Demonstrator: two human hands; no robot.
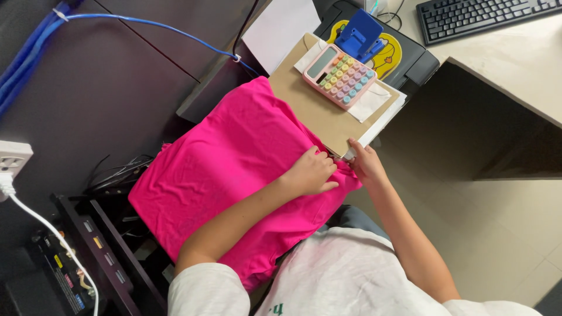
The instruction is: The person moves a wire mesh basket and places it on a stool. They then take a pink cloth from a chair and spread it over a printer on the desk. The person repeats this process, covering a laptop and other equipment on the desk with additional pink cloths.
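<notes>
Nearest the camera, a bright pink garment (234,169) lies spread flat over the person's lap and a low surface, its far edge reaching a brown cardboard sheet (316,108). The left hand (310,172) rests knuckles-up with fingers curled, pinching the cloth at that edge, while the right hand (364,161) grips the same corner, fingers closed on fabric, apparently to keep the fold taut. Beyond, a pastel calculator (339,76) sits on the cardboard, weighing down white paper (374,99); a blue stand (360,34) and black keyboard (486,16) lie farther off.
</notes>
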